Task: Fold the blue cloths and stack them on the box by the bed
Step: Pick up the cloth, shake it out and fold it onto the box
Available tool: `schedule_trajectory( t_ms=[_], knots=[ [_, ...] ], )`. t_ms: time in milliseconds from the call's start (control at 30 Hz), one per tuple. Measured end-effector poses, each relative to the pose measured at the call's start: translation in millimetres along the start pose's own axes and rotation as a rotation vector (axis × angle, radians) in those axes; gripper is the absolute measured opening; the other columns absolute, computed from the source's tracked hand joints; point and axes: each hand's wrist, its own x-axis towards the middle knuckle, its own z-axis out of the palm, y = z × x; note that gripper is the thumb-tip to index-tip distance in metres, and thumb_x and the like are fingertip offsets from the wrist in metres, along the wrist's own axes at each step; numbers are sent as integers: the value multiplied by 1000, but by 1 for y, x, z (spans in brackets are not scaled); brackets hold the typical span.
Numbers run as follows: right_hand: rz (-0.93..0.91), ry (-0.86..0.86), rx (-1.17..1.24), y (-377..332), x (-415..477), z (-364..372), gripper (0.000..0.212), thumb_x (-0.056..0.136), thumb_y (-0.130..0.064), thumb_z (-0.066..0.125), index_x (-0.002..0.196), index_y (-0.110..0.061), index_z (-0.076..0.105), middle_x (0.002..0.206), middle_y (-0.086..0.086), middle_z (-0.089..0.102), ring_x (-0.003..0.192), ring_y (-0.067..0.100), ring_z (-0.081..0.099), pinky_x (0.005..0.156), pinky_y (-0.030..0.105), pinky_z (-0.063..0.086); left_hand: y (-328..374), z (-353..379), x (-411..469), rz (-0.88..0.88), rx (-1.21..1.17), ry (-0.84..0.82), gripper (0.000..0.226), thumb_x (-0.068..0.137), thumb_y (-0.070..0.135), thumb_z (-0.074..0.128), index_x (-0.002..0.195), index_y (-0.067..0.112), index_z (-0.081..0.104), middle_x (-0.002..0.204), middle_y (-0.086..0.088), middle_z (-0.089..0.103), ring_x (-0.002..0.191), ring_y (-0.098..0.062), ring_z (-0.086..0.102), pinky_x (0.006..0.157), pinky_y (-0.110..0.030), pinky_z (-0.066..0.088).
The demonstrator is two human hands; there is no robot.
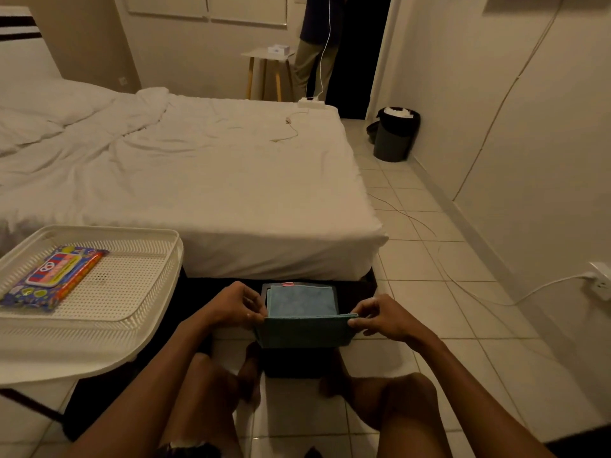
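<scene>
A folded blue cloth (302, 330) hangs between my two hands just above the floor. My left hand (236, 304) pinches its top left corner and my right hand (385, 320) pinches its top right corner. Behind it, a dark box (335, 300) stands on the floor at the foot of the bed (205, 180). A stack of folded blue cloths (299, 300) with a small pink tag lies on top of that box. The held cloth hides the box's front side.
A white plastic tray (132, 292) with a colourful packet (53, 277) sits at my left. My bare knees and feet are below the cloth. A black bin (393, 135) stands by the right wall, cables run over the tiles, and a person stands by a small table at the back.
</scene>
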Motion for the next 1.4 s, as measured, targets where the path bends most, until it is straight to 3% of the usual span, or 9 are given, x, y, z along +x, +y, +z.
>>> schedule_trajectory(
  t_ms=[267,633,800,933,1067,1167,1300,1400],
  knots=[
    [77,80,29,23,38,8,7,91,-16,68,97,-15,72,90,-2,73,78,4,72,63,17,55,-22,11,46,-61,-72,155,7,77,3,78,81,8,77,76,-11,75,71,-18,71,61,-22,57],
    [181,171,-13,77,182,5,14,87,-16,74,100,-10,75,88,7,74,80,17,72,60,16,53,-77,16,172,-229,-198,254,12,74,5,81,73,15,76,71,-12,74,65,-13,67,67,-33,62],
    [234,157,-92,112,225,18,11,84,-18,77,94,-14,74,83,6,74,73,16,71,59,17,52,-105,27,213,-240,-150,201,14,72,6,83,71,18,76,48,10,66,48,4,61,57,-16,57],
    [263,187,-48,124,232,25,7,84,-19,77,89,-16,73,79,6,73,75,19,70,64,25,55,-118,35,223,-252,-140,210,11,71,8,84,77,16,80,67,-2,75,62,-6,69,67,-22,59],
    [257,173,15,122,230,19,6,86,-16,74,91,-15,71,80,6,72,75,17,70,56,19,51,-120,31,227,-279,-269,200,16,73,3,83,72,18,76,77,-14,76,72,-19,71,75,-32,60],
    [239,181,10,122,232,17,6,87,-17,73,93,-15,71,81,5,72,74,16,70,54,17,51,-119,29,231,-277,-260,200,20,73,3,82,69,21,75,69,-8,74,67,-14,70,73,-31,60],
    [210,268,-25,128,236,26,7,85,-20,76,87,-18,69,77,2,70,70,15,68,58,21,52,-115,39,234,-259,-164,269,15,73,6,83,72,20,77,63,5,71,57,-1,65,60,-13,55],
    [212,374,-87,131,232,37,16,83,-23,78,94,-20,66,74,-1,65,65,10,62,61,23,51,-106,52,226,-252,-80,345,17,71,7,83,85,15,78,72,1,72,69,-7,68,67,-22,58]
  ],
)
